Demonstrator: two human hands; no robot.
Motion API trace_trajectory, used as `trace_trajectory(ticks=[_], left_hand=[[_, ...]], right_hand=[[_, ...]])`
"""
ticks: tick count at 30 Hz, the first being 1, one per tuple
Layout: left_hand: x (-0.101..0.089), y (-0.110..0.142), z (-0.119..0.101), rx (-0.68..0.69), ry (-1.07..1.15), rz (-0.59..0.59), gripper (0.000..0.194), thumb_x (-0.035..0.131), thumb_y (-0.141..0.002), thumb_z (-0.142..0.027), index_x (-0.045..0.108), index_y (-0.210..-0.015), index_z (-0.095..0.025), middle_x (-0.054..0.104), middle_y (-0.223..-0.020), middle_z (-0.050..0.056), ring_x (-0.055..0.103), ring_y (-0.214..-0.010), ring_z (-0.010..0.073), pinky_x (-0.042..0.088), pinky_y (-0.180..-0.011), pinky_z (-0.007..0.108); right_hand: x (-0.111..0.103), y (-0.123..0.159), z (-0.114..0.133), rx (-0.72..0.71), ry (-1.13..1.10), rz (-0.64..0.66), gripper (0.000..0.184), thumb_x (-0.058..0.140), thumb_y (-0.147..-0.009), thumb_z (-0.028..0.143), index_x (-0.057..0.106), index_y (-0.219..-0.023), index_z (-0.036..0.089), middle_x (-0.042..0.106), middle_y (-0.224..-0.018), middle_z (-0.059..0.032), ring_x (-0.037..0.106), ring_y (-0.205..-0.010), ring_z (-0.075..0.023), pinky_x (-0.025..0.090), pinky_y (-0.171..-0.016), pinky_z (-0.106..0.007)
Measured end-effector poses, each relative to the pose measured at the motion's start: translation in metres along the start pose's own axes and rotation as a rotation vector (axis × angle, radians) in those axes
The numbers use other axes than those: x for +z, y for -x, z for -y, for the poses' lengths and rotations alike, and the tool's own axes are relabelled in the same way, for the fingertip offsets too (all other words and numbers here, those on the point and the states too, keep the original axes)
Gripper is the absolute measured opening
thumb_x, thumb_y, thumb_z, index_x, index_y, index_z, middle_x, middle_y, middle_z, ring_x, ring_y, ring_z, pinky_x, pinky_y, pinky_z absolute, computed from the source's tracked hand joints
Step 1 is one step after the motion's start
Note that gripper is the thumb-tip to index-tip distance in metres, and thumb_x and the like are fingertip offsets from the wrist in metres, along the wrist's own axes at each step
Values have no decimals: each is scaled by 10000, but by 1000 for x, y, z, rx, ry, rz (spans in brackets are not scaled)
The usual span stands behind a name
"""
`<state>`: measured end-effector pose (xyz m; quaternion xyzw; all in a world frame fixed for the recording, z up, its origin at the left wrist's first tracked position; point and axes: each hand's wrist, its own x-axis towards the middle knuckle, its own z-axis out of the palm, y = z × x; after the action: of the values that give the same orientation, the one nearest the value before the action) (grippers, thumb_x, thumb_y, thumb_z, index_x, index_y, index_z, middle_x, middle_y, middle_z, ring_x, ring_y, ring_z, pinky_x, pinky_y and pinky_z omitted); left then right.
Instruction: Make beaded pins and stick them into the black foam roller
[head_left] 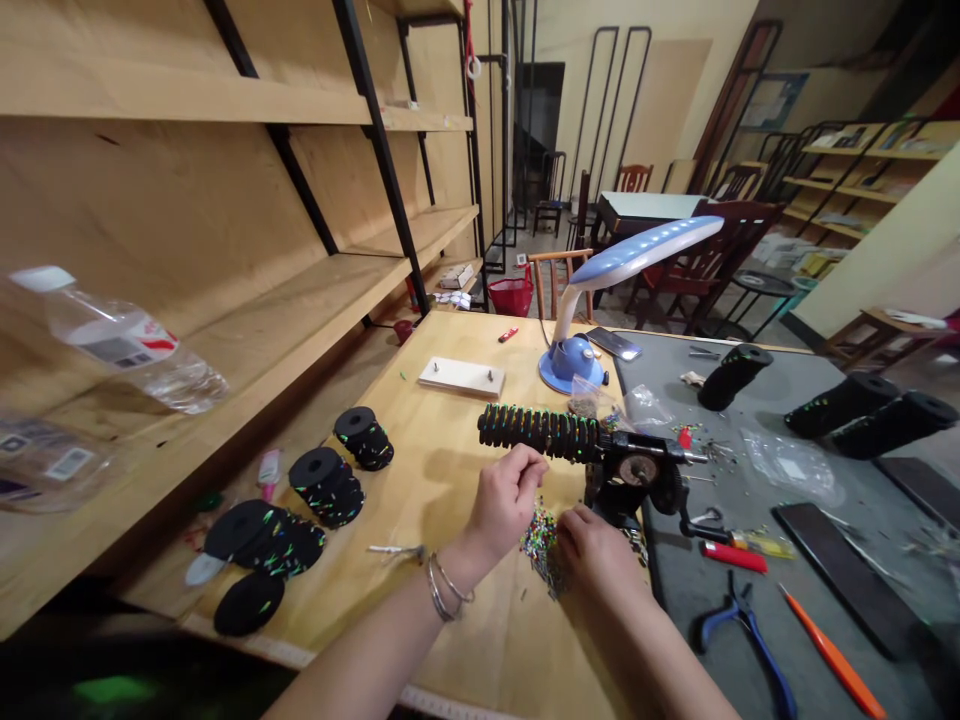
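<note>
My left hand [504, 502], with bracelets at the wrist, is closed in a pinch just below a ribbed black roll [540, 430]. Whatever its fingertips hold is too small to make out. Thin bands and small green and orange bits cover the roll, which is mounted sideways on a black hand-cranked device [639, 468]. At the edge of a pile of multicoloured beads [538, 535] rests my right hand [600, 552], its fingers bent together and tips mostly hidden. Small metallic pieces [553, 578] lie by it.
Black foam spools [319, 475] stand at left. A blue desk lamp [574, 362] and white board [461, 377] sit behind. On the grey mat are blue pliers [739, 620], an orange pen-like tool [832, 650] and more black rolls [735, 375]. A shelf [300, 300] borders the left.
</note>
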<state>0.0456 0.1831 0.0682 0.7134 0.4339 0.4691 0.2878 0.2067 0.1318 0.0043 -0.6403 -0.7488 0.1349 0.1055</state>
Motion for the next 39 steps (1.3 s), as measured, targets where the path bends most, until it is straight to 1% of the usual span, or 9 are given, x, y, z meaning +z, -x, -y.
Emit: trace_trajectory(ticks=[5,10,13,17,19,23,27,31,39], left_hand=[[0,0,1,-3,16,7,193,458,-911,-199,535,-734,-197,528,-617,-28,517,-563,116,380,-563,217],[0,0,1,-7,27,6,182,470,-905,-185,544,-740,-194,527,-615,-32,516,-563,117,376,-563,214],[1,1,2,-1,41,-4,187,468,-903,-172,546,-735,-192,524,-608,-33,507,-553,116,369,-555,214],[2,1,2,-6,71,-3,192,461,-904,-163,551,-736,-190,523,-601,-30,502,-550,119,362,-545,215],[3,1,3,6,80,-8,200,459,-902,-161,542,-723,-190,523,-601,-27,503,-555,121,365,-549,217],[4,1,3,23,81,-15,204,454,-902,-155,538,-718,-188,523,-599,-25,505,-556,122,366,-547,217],[3,1,3,39,82,-10,203,451,-903,-149,544,-727,-186,520,-601,-29,505,-555,118,367,-550,216],[2,0,3,17,93,12,184,465,-901,-152,542,-737,-186,530,-617,-28,517,-571,118,372,-566,217],[1,0,3,22,89,9,179,465,-901,-154,549,-747,-189,525,-621,-30,527,-584,121,384,-577,219]], right_hand=[[-4,-8,2,-2,21,68,136,526,-872,143,653,-835,174,673,-855,-52,622,-702,-158,336,-582,-235],[-3,-17,0,7,4,113,124,545,-826,100,652,-784,146,690,-812,-81,634,-716,-181,360,-605,-246],[-1,-15,-4,2,-10,95,137,530,-816,101,643,-758,153,702,-790,-90,646,-726,-201,388,-616,-258],[0,-9,-9,-11,-11,22,190,478,-804,60,626,-759,170,718,-791,-89,661,-719,-205,428,-623,-266],[0,-8,-9,-22,-2,-4,214,458,-801,46,623,-746,169,717,-763,-92,667,-699,-209,434,-608,-269],[0,-8,-8,-45,-11,-14,221,434,-818,55,618,-770,168,712,-784,-94,666,-695,-204,438,-613,-265],[-1,-6,-12,-23,-47,18,188,460,-799,88,622,-827,178,712,-827,-79,668,-748,-205,441,-644,-257],[-5,-2,-18,-1,-57,59,213,471,-775,101,631,-894,177,704,-892,-73,664,-777,-198,436,-662,-251],[-12,3,-11,-84,-24,131,191,490,-814,124,653,-864,210,691,-861,-42,666,-750,-184,401,-623,-241]])
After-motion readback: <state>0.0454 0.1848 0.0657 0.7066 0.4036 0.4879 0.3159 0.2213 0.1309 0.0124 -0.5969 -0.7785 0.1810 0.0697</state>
